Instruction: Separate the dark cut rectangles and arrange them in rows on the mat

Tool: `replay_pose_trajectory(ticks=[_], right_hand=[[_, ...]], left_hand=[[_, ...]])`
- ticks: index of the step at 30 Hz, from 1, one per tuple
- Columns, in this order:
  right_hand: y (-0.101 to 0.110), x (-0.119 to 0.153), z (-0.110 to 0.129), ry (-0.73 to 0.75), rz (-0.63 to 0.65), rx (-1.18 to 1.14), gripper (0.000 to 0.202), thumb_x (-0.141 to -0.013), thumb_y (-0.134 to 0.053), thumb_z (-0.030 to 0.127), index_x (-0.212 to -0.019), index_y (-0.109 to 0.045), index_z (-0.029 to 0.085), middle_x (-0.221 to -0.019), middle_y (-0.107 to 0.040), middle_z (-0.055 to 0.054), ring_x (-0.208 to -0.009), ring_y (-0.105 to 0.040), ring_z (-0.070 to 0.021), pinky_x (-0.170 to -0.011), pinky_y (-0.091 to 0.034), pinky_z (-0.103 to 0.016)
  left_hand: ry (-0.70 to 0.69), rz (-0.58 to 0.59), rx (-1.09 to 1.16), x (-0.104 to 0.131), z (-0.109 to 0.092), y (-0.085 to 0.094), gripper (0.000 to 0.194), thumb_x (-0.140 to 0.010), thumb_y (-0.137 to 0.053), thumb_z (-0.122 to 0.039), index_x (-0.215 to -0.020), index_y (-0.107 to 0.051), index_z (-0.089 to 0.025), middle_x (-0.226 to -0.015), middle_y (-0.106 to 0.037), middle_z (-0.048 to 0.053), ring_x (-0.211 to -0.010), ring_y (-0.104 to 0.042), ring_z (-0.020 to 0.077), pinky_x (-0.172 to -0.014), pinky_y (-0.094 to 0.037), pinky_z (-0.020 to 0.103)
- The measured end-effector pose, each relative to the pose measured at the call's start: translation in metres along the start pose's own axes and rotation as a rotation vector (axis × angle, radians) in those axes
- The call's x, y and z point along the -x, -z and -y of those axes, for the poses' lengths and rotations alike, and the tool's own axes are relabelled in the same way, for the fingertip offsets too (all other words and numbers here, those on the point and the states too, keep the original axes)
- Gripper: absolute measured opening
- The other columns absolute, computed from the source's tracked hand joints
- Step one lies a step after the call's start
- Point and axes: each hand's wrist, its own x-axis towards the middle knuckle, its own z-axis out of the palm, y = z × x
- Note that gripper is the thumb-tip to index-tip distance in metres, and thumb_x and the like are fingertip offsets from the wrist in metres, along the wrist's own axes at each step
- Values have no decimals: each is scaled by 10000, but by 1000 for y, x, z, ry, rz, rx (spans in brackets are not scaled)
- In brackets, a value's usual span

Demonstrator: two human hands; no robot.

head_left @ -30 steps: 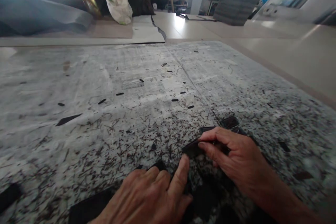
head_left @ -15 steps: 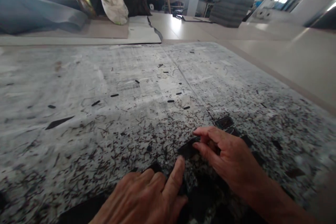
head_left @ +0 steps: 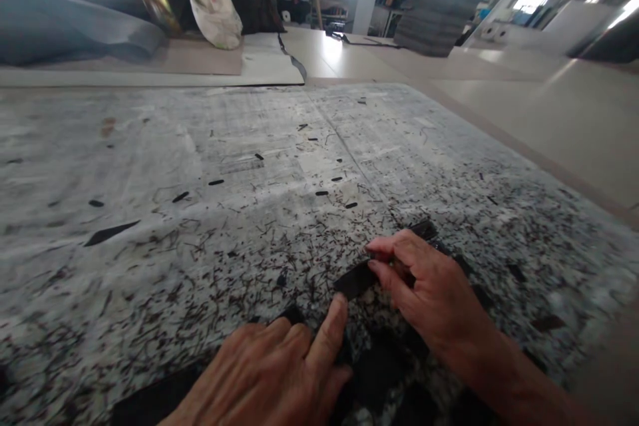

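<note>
A small flat black strip of material [head_left: 353, 281] lies low over the scrap-strewn table between my hands. My right hand [head_left: 432, 286] pinches its right end with thumb and forefinger. The forefinger of my left hand [head_left: 284, 369] is stretched out and its tip touches the strip's near left end. My left thumb stands apart, and the other left fingers are bent, their tips hidden. Another black piece [head_left: 292, 314] shows just beyond the left knuckles. Beyond the right hand lies a dark rectangular piece [head_left: 423, 229]. Dark pieces [head_left: 382, 369] sit in shadow below the hands.
Thread-like black scraps cover the near part of the pale worktop [head_left: 239, 120]. A pointed black offcut [head_left: 110, 233] lies at left. Behind are a bottle [head_left: 158, 3], a white bag [head_left: 212, 3], grey sheeting [head_left: 74, 23] and a stack of dark sheets [head_left: 434, 13].
The view has shifted slightly. The right fingers keep their pinch on the black strip, which looks a little more turned toward the camera. The left forefinger stays at its end.
</note>
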Motion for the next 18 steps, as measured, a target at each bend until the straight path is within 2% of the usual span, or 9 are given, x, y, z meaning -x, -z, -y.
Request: replay_pose_trajectory(ticks=[3,6,8,10,13,15,18], right_hand=[[9,1,2,-157,-3,-134,137,-855,-489,165,-942,-592,190,-727,-620,4,-453,-544,-93,-410,-444,-181],[19,3,7,-196,-56,-216,155,-872,-468,160,-961,-584,211,-570,-543,61,-411,-510,-85,-384,-416,-161],[24,4,9,-78,-62,-168,200,-860,-448,115,-933,-606,213,-635,-595,40,-527,-582,-98,-485,-476,-170],[25,8,10,111,-18,-69,258,-842,-430,61,-921,-630,204,-817,-669,-1,-743,-636,-123,-674,-517,-205],[22,16,8,359,56,116,313,-835,-421,23,-1009,-633,172,-1000,-683,-35,-948,-599,-168,-869,-471,-295],[18,24,6,413,81,254,353,-835,-408,18,-1070,-628,163,-1061,-673,-35,-988,-572,-201,-892,-440,-354],[11,33,2,403,93,392,402,-842,-368,18,-1115,-628,158,-1116,-657,-34,-1022,-542,-237,-876,-401,-398]], left_hand=[[-16,41,6,0,0,1,554,-800,-613,-270,-1272,-365,-120,-665,-632,-65,-527,-612,159,-432,-475,295],[-23,48,15,0,1,1,535,-822,-575,-259,-1286,-351,-116,-667,-638,-58,-534,-616,166,-433,-462,297],[-14,45,10,0,2,1,529,-824,-569,-253,-1287,-354,-114,-673,-642,-54,-540,-618,168,-445,-466,299],[-21,39,10,0,2,1,522,-828,-564,-249,-1285,-357,-106,-687,-647,-47,-545,-619,165,-447,-467,297],[-22,47,21,1,1,0,517,-829,-562,-246,-1286,-363,-109,-679,-642,-49,-534,-615,159,-434,-450,288],[-13,39,25,1,1,0,521,-818,-575,-246,-1282,-376,-116,-677,-643,-49,-536,-616,154,-445,-446,282],[-14,7,16,0,1,-1,508,-797,-599,-255,-1254,-424,-118,-665,-650,-41,-524,-614,148,-451,-440,267]])
